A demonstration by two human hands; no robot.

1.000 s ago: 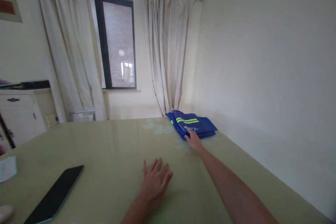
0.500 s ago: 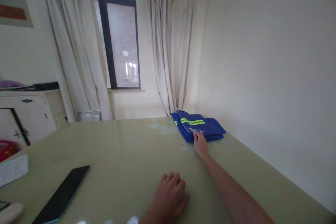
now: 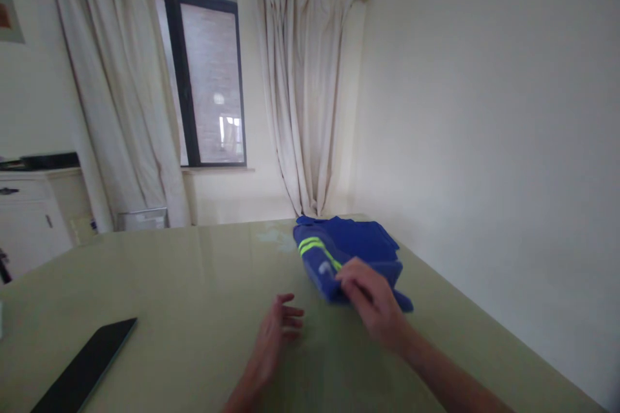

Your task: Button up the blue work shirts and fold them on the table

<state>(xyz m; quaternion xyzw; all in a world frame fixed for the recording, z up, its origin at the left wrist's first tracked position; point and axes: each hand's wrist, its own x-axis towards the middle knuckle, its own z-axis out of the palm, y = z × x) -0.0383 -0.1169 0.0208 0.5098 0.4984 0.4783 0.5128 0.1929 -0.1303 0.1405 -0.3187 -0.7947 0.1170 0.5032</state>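
Note:
A folded blue garment (image 3: 361,239) with bright yellow-green stripes lies near the right side of the table. My right hand (image 3: 371,297) is closed on its near edge, and the top layer is lifted toward me, slightly blurred by motion. Under it, more blue cloth spreads toward the back. To the left, just above the tabletop, my left hand (image 3: 278,329) is open with its fingers apart. It holds nothing and stays clear of the cloth.
A dark flat slab-like device (image 3: 87,361) lies at the table's (image 3: 194,297) near left. Behind the table hang pale curtains (image 3: 314,90) beside a window (image 3: 210,84). A white cabinet (image 3: 33,213) stands at the far left, and a plain wall (image 3: 484,142) runs along the right.
My right hand has pulled the garment's top layer up and toward me. My left hand has risen from the table and turned, fingers spreading. The view has swung slightly right.

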